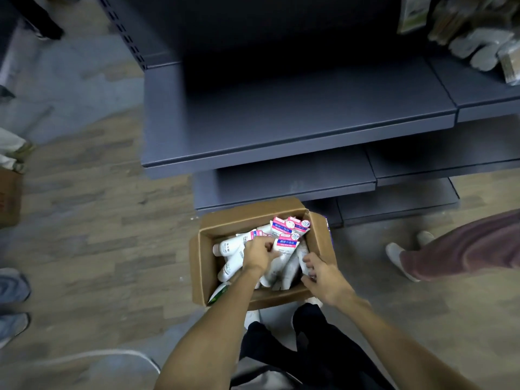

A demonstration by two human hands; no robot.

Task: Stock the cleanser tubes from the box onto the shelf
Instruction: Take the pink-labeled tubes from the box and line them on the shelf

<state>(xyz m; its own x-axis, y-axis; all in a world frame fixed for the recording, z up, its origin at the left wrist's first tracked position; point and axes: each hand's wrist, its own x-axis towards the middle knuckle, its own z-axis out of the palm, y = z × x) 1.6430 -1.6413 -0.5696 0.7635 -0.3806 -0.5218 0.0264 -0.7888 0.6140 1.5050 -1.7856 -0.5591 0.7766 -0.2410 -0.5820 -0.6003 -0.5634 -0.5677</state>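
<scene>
Reaching into the box (202, 266), left hand (257, 253) curls on a cleanser tube (284, 249), right hand (323, 277) fingers pinch another; loose piled tubes may snag and spill before reaching the shelf (281, 128).

The wood-pattern floor (98, 235) carries the open cardboard box (201, 266), near the dark grey shelf (295, 130).

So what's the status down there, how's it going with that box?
Both hands in the box: left hand gripping a tube, right hand closing on another. Shelf holds no tubes yet. Nothing blocking.
</scene>
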